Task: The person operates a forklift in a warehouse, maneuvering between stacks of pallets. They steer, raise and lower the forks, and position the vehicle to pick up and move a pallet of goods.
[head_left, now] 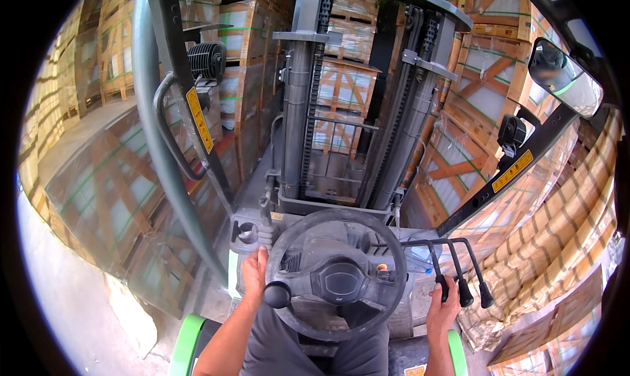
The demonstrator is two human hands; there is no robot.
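Observation:
I am seated at a forklift's black steering wheel [392, 306]. At its left rim my left hand [254, 274] is closed, thumb upward, just above the round black spinner knob [277, 294]; its fingers are partly hidden. A short lever with a ribbed boot [264, 233] rises just beyond that hand. On the right, my right hand [444, 304] is closed round the black-knobbed nearest control lever [442, 285]. Two more bent control levers [465, 292] stand to its right, apart from the hand.
Ahead rises the forklift mast [298, 107] with chains and a load guard [335, 146]. Wooden crates [344, 100] are stacked beyond it. Wrapped crates [125, 192] stand close on the left, more crates [472, 126] on the right. A mirror [566, 77] hangs at upper right.

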